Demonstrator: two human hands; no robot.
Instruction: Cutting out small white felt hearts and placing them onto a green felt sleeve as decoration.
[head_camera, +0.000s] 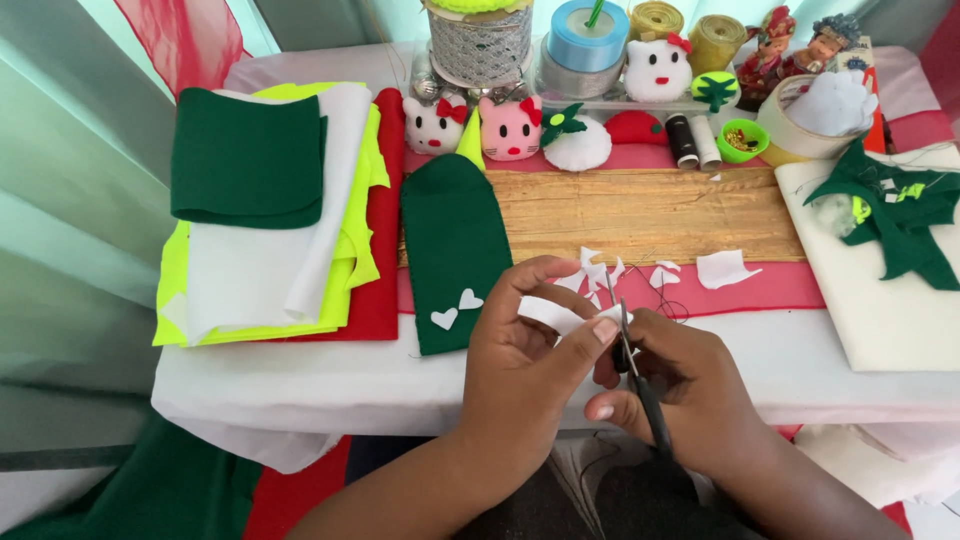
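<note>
**feltfan:** So which step is this? Looks like cutting to me. The left hand (530, 345) is pinching a small white felt piece (560, 316) between thumb and fingertips, held up just above the near edge of the worktop (300, 385), right in front of the person.

**stitchy:** Yep, mid-cut I'd say. The right hand (670, 385) is curled closed around the dark handles of the scissors (630, 365), and the blades point up into the white piece. I can't tell how far the blades are parted, they're too thin at this angle.

**feltfan:** Neither hand is open then. Left is narrowed to a pinch on the felt, right is wrapped on the scissors.

**stitchy:** Right. My guess is a small shape is being trimmed out, since there are white offcuts (660, 272) lying on the pink strip just behind the hands, and two little white hearts (457, 309) sitting on the green felt panel (450, 240) to the left.

**feltfan:** So what does the next move need?

**stitchy:** Judging from the grip, slow turning of the piece with the left fingers while the blades close in short snips. The piece is tiny, so fingertips sit close to the blades. That's the bit to watch.
</note>
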